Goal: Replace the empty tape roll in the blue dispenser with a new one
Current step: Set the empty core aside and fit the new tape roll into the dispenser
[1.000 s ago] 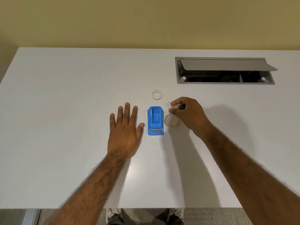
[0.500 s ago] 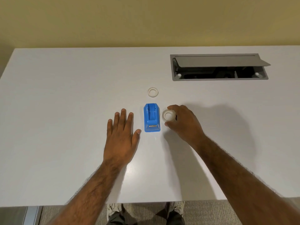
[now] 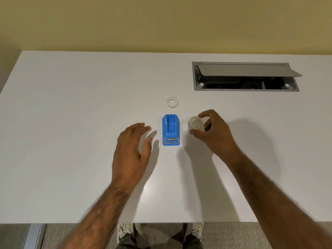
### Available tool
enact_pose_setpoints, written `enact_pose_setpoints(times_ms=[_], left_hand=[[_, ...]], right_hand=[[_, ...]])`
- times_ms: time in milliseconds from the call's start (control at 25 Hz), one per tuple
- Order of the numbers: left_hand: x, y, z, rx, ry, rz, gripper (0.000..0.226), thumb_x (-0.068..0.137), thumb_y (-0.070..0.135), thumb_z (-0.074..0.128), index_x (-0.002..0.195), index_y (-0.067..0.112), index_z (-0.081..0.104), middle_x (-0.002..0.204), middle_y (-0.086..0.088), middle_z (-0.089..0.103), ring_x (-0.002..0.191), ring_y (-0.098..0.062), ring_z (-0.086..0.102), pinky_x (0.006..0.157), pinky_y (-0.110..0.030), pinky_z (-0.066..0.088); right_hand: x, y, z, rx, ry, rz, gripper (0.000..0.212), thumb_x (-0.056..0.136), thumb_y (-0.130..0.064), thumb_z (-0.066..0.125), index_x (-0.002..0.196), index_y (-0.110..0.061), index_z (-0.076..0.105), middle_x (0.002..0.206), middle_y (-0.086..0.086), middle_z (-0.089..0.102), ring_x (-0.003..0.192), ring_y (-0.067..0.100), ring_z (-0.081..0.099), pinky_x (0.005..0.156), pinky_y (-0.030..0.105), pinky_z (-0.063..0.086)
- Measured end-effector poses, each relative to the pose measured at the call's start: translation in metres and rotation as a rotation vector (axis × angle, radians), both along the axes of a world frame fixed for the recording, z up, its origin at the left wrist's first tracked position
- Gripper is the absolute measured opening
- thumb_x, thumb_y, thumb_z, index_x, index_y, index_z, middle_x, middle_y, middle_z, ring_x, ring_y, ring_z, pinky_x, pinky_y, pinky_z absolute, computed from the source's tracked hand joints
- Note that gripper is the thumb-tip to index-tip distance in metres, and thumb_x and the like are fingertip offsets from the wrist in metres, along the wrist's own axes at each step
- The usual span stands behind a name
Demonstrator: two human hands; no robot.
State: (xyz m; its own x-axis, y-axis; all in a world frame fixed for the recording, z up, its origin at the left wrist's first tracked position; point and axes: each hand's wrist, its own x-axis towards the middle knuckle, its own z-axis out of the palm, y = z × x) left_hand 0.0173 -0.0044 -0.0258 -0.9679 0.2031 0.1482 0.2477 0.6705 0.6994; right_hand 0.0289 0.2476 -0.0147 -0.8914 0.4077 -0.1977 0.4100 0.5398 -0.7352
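the dispenser (image 3: 170, 130) stands on the surface (image 3: 71, 123) with its cradle empty. right of it the right hand (image 3: 213, 133) pinches a tape roll (image 3: 195, 123). left of it the left hand (image 3: 133, 146) hovers, loosely spread. behind it lies a ring (image 3: 172, 102), probably the old core. loading is left.

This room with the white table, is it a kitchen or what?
Probably an office or meeting room: a plain white table with a built-in cable hatch, carpet floor, and a blue dispenser.
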Motion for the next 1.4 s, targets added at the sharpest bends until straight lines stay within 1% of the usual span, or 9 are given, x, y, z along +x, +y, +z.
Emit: enact_pose_setpoints(times_ms=[120,200,360,480,680,920,1000,1240,1400], left_hand=[[-0.005,0.014,0.030,0.273,-0.116,-0.060,0.022,0.099,0.034,0.059,0.120,0.036,0.064,0.121,0.023,0.063,0.105,0.000,0.065,0.072,-0.006,0.046],[-0.011,0.023,0.044,0.419,-0.278,-0.100,0.025,0.098,0.032,0.063,0.122,0.038,0.065,0.120,0.022,0.068,0.100,-0.001,0.070,0.076,-0.008,0.049],[-0.022,0.036,0.056,0.694,-0.618,-0.120,0.040,0.096,0.028,0.064,0.136,0.027,0.061,0.118,0.002,0.075,0.101,-0.020,0.075,0.090,-0.035,0.058],[-0.025,0.037,0.057,0.834,-0.756,-0.103,0.049,0.088,0.034,0.067,0.136,0.021,0.062,0.113,-0.005,0.077,0.102,-0.025,0.075,0.087,-0.034,0.061],[-0.029,0.038,0.054,0.855,-0.789,-0.115,0.031,0.096,0.020,0.064,0.126,0.012,0.069,0.112,-0.009,0.077,0.102,-0.024,0.075,0.077,-0.026,0.060],[-0.031,0.036,0.050,0.864,-0.797,-0.182,0.035,0.093,0.018,0.069,0.127,0.013,0.068,0.099,-0.003,0.077,0.088,-0.016,0.074,0.084,-0.030,0.058],[-0.032,0.036,0.048,0.842,-0.767,-0.157,0.040,0.087,0.022,0.074,0.126,0.017,0.068,0.106,-0.004,0.077,0.091,-0.019,0.075,0.089,-0.036,0.058],[-0.038,0.036,0.041,0.750,-0.689,-0.112,0.044,0.078,0.032,0.080,0.121,0.031,0.071,0.121,-0.004,0.073,0.111,-0.027,0.071,0.100,-0.053,0.053],[-0.041,0.037,0.041,0.693,-0.650,-0.129,0.047,0.075,0.037,0.081,0.120,0.034,0.070,0.120,0.001,0.073,0.116,-0.026,0.068,0.100,-0.054,0.053]], right_hand=[[0.000,-0.010,0.022,-0.191,0.071,0.002,0.042,0.066,-0.039,0.079,0.100,-0.035,0.055,0.063,-0.012,0.050,0.053,0.002,0.046,0.051,0.014,0.039],[0.000,-0.022,0.034,-0.346,0.118,0.047,0.040,0.067,-0.036,0.079,0.100,-0.035,0.057,0.065,-0.004,0.050,0.054,0.005,0.045,0.051,0.020,0.041],[0.000,-0.041,0.047,-0.472,0.173,0.145,0.038,0.070,-0.035,0.080,0.102,-0.033,0.059,0.066,0.004,0.048,0.055,0.011,0.043,0.049,0.022,0.041],[0.000,-0.048,0.047,-0.511,0.197,0.193,0.037,0.072,-0.031,0.079,0.103,-0.030,0.059,0.063,0.000,0.048,0.054,0.010,0.042,0.049,0.020,0.041],[0.000,-0.053,0.048,-0.543,0.183,0.186,0.038,0.074,-0.026,0.078,0.107,-0.026,0.059,0.066,0.007,0.048,0.053,0.010,0.043,0.050,0.019,0.040],[0.004,-0.050,0.052,-0.721,0.119,0.175,0.039,0.073,-0.024,0.077,0.108,-0.027,0.061,0.073,0.012,0.047,0.051,0.012,0.038,0.044,0.021,0.035],[0.004,-0.048,0.052,-0.793,0.072,0.158,0.036,0.074,-0.024,0.075,0.107,-0.026,0.062,0.074,0.011,0.047,0.052,0.014,0.037,0.043,0.023,0.033],[0.000,-0.038,0.051,-0.678,0.089,0.059,0.032,0.083,0.000,0.052,0.104,-0.020,0.066,0.093,0.009,0.064,0.072,0.021,0.060,0.063,0.030,0.050],[-0.002,-0.037,0.050,-0.684,0.163,0.034,0.021,0.089,-0.008,0.059,0.108,-0.016,0.060,0.099,-0.003,0.074,0.088,0.014,0.068,0.067,0.024,0.055]])
